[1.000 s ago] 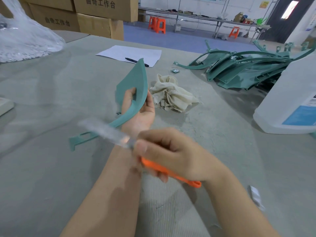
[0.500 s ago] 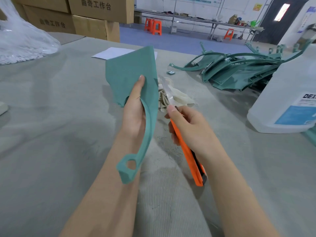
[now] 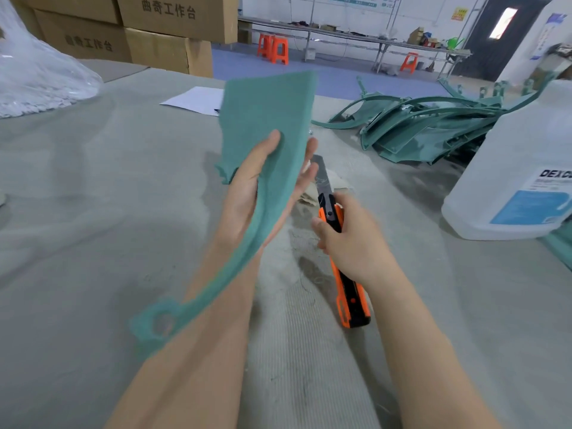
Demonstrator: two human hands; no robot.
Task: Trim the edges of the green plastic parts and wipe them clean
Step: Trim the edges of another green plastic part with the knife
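Note:
My left hand (image 3: 247,193) holds a green plastic part (image 3: 266,119) up above the table, thumb on its near face and fingers behind it. The part has a wide flat upper panel and a long curved arm ending in a ring (image 3: 154,323) near my left forearm. My right hand (image 3: 349,243) grips an orange and black utility knife (image 3: 349,292), its blade (image 3: 323,174) out and pointing away, just right of the part's edge. A beige cloth (image 3: 335,181) lies mostly hidden behind the part and knife.
A pile of green plastic parts (image 3: 427,128) lies at the back right. A large white jug (image 3: 523,168) stands at the right. A white paper sheet (image 3: 195,100), cardboard boxes (image 3: 167,29) and a clear plastic bag (image 3: 37,72) sit at the back left of the grey table (image 3: 93,212).
My left hand has turned the part from edge-on to its flat face toward me and raised it. My right hand has brought the knife from across my left forearm to the part's right side.

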